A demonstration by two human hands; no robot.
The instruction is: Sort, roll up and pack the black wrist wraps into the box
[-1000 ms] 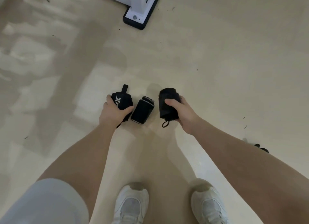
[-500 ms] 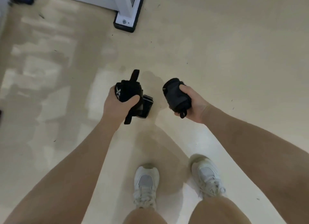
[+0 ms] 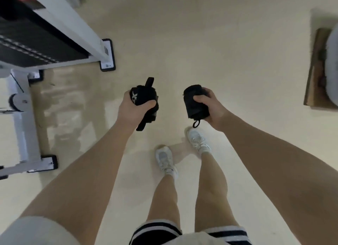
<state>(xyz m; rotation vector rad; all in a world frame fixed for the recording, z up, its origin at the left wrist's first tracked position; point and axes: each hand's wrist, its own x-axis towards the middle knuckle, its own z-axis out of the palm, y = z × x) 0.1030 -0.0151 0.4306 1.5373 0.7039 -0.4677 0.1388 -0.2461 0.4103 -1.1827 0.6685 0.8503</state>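
Black fabric: I see two rolled black wrist wraps, one in each of the person's hands, both held in the air above a pale cream floor [image 3: 228, 49].
Left hand: my view has the left hand [image 3: 129, 111] clenched around the left wrap [image 3: 144, 102], thumb across its front and the other fingers hidden behind the roll.
Left wrap: a white letter X shows on its upper end; one strap tab sticks up above the hand and another hangs below it. A second dark layer shows at the roll's lower right edge, and I cannot tell whether it is part of the same wrap.
Right hand: the right hand [image 3: 213, 109] grasps the right wrap [image 3: 194, 102], thumb laid over its upper side and fingers curled behind.
Right wrap: a plain black roll, tilted slightly, with a small loop dangling from its lower end. The two wraps are apart, with bare floor between them.
Below: I look down on bare legs, white sneakers [image 3: 165, 159] and dark shorts with white stripes [image 3: 155, 232].
Left side: a white metal frame [image 3: 76, 28] with black foot pads stands on the floor.
Right edge: a blurred brown cardboard piece [image 3: 313, 76] holding something grey; I cannot tell what it is.
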